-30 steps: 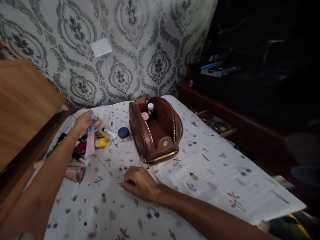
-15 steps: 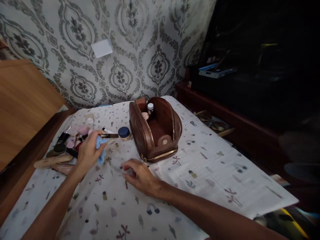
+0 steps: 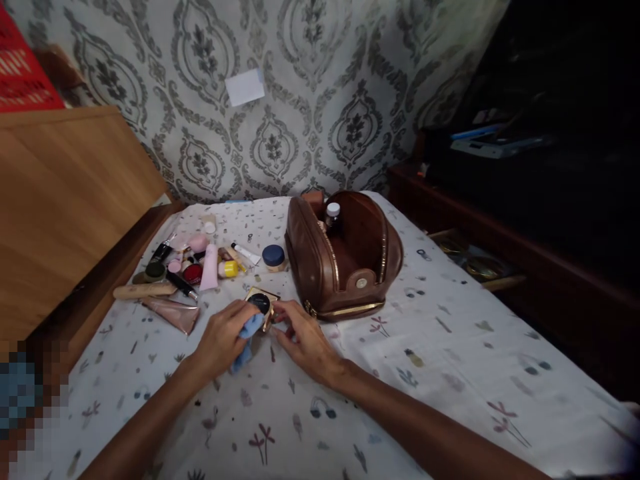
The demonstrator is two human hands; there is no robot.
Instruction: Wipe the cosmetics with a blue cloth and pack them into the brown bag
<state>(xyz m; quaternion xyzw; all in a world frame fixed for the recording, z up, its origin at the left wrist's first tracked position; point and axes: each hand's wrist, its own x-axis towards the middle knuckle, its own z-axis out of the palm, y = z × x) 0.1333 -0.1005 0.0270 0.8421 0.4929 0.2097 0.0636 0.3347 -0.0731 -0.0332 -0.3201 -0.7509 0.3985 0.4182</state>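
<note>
My left hand is closed on a crumpled blue cloth and a gold-edged square makeup compact with a round black centre. From the other side, my right hand has its thumb and forefinger at the compact's right edge, pinching it. Just beyond my right hand stands a brown leather cosmetic bag, unzipped and gaping, with a white-capped bottle inside. A jar with a dark blue lid sits left of the bag.
Makeup lies in a heap to the left, with a pink tube, a yellow-capped item, a rose-coloured tube and a beige tube. A patterned cloth covers the table. A wooden panel rises at left.
My left hand has come right and nearer, bringing the compact and blue cloth away from the makeup heap. My right hand now meets it at the compact. The view has swung left.
</note>
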